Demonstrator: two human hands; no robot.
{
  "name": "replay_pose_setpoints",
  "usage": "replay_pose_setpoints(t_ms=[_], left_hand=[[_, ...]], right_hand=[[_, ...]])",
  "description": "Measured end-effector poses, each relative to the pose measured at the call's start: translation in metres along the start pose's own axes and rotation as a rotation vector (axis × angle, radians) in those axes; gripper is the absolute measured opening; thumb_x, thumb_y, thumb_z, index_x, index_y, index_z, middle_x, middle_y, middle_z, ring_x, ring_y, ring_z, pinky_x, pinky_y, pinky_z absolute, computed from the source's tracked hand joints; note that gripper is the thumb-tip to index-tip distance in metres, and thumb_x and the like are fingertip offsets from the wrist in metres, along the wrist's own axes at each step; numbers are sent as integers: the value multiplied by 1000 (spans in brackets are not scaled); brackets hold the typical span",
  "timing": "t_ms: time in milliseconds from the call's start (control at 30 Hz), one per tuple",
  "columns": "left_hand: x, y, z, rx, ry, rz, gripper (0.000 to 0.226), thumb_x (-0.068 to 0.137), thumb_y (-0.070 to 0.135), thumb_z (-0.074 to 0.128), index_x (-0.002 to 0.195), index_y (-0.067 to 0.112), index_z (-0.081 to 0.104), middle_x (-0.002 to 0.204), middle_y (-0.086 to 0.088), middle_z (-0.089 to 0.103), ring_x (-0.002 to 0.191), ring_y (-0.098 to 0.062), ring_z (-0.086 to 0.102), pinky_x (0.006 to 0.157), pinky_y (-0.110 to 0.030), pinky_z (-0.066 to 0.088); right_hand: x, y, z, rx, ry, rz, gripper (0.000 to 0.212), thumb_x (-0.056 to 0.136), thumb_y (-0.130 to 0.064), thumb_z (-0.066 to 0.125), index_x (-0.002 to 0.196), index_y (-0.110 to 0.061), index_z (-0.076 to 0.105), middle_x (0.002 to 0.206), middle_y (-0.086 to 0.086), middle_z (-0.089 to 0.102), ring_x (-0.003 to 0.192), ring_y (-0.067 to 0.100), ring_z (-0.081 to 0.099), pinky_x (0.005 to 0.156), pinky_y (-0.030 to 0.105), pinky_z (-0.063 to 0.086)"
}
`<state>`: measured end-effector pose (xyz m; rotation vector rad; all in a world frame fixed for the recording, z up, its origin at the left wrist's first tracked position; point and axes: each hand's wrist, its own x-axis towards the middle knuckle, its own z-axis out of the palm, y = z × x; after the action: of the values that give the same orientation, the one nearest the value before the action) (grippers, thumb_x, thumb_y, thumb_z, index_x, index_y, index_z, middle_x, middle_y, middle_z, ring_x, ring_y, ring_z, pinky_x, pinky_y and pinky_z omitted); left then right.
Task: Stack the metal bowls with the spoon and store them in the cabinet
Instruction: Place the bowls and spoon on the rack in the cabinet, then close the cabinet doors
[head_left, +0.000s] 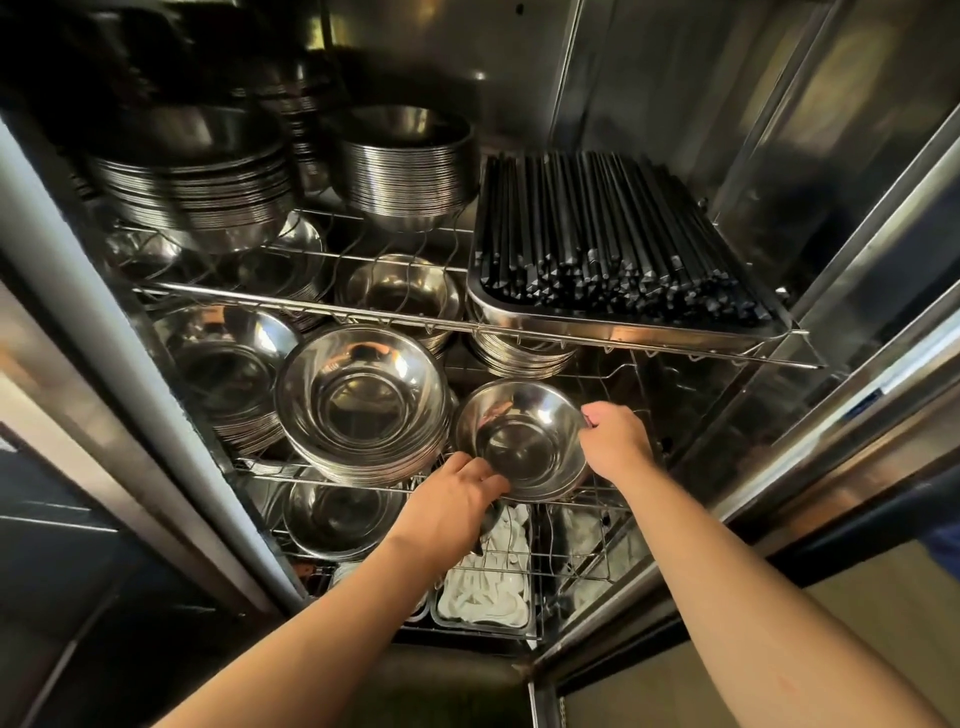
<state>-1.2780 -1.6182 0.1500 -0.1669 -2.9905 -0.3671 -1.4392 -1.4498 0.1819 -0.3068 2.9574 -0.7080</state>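
Setting the bowl stack (522, 441) on the cabinet's middle wire shelf (597, 499), my left hand (457, 493) grips its near rim, my right hand (615, 441) pinches the far rim. Storing looks nearly done; only letting go remains. No spoon is clearly visible.

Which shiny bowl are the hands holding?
The small bowl at the front right of the middle shelf. The left hand and right hand grip its rim on opposite sides; the bigger bowl stack beside it goes untouched.
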Motion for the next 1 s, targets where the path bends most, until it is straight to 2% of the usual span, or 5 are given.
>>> replay_pose_setpoints(t_ms=[167,367,500,700,1000], left_hand=[[1,-3,1,-10,-20,-3,47,87,8,50,132,21,57,133,-5,58,121,-25,45,102,-35,43],[0,-7,-1,-19,-46,1,47,88,11,52,132,23,56,130,-3,58,120,-24,46,95,-36,49],[-3,-11,-5,-15,-35,-13,38,93,24,52,131,27,57,128,0,60,119,-22,50,89,-41,53],[-17,-6,-8,-7,-15,36,35,94,39,55,126,28,61,129,2,59,119,-24,52,92,-44,53],[-40,88,5,-74,-174,462,28,95,45,47,106,27,65,106,4,68,102,-21,64,81,-38,55]], right_hand=[[-5,-3,0,11,27,17,22,92,-4,52,78,-13,67,81,7,69,77,26,65,61,37,56],[-9,-3,3,-36,27,21,18,96,-11,56,108,-15,68,104,6,70,88,24,65,60,29,51],[-23,-2,1,-132,12,-47,39,98,-31,58,134,-17,58,128,9,62,113,28,61,85,38,54],[-84,11,-6,-296,80,-120,28,97,-38,54,118,-21,63,113,2,61,91,21,64,67,31,48],[-263,68,-46,-459,43,159,26,97,-36,47,95,-16,64,99,9,67,96,30,64,74,40,52]])
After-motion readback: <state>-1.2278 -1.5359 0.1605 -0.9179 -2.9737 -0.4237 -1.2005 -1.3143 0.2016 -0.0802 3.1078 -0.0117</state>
